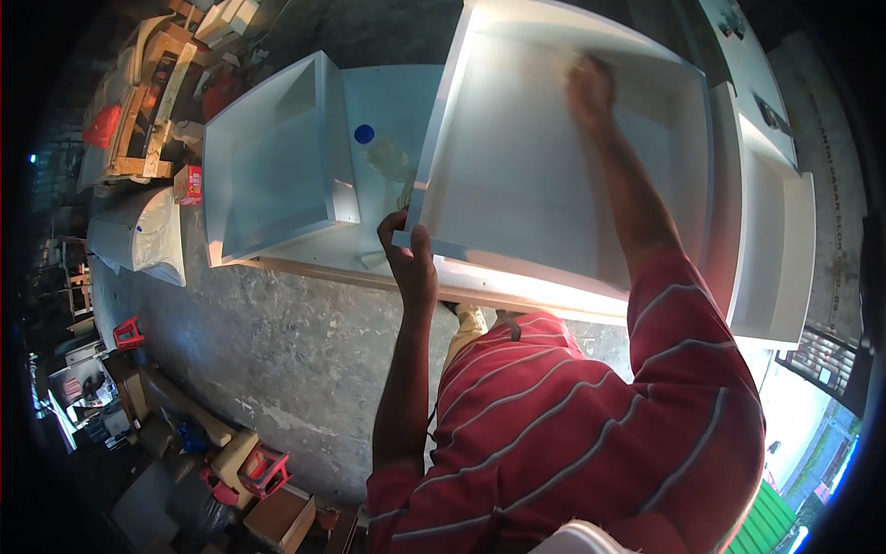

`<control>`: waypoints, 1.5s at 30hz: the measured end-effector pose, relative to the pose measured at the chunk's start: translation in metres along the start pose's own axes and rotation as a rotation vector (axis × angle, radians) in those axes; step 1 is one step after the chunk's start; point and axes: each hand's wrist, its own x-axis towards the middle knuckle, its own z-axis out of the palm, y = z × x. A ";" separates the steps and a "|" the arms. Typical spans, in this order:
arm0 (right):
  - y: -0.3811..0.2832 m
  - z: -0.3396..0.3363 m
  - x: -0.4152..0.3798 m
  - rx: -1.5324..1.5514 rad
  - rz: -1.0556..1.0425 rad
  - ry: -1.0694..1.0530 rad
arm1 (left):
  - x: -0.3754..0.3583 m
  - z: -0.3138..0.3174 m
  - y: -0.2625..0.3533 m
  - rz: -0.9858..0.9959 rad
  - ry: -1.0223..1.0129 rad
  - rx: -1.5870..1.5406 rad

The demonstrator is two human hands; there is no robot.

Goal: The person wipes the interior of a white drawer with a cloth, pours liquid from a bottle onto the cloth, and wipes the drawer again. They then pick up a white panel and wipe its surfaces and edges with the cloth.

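"ANTAI DASAR BLOK" on the grey wall (820, 175), blurred digits after it, unreadable print on the red box (188, 186)

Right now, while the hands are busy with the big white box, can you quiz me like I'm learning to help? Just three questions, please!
1. True or false: the left hand grips a corner of the big white box.
2. Where is the right hand?
A) on the floor
B) over the inside of the big white box
C) on the smaller white box
3. Fill in the color: the round cap seen between the two boxes is ____.

Key: 1 true; 2 B; 3 blue.
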 end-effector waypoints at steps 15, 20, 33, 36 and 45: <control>-0.132 -0.051 -0.034 0.172 -0.360 -0.587 | -0.002 0.001 0.003 -0.101 0.010 -0.049; -0.155 -0.080 -0.068 0.489 -0.590 -0.736 | -0.001 0.001 0.001 -0.065 0.017 -0.027; -0.117 -0.071 -0.054 0.377 -0.309 -0.678 | -0.003 -0.001 0.000 -0.050 0.000 -0.017; -0.135 -0.077 -0.055 0.390 -0.412 -0.717 | -0.003 -0.001 0.002 -0.067 -0.007 -0.028; -0.192 -0.096 -0.063 0.581 -0.392 -0.628 | -0.004 -0.002 0.000 -0.053 -0.013 -0.037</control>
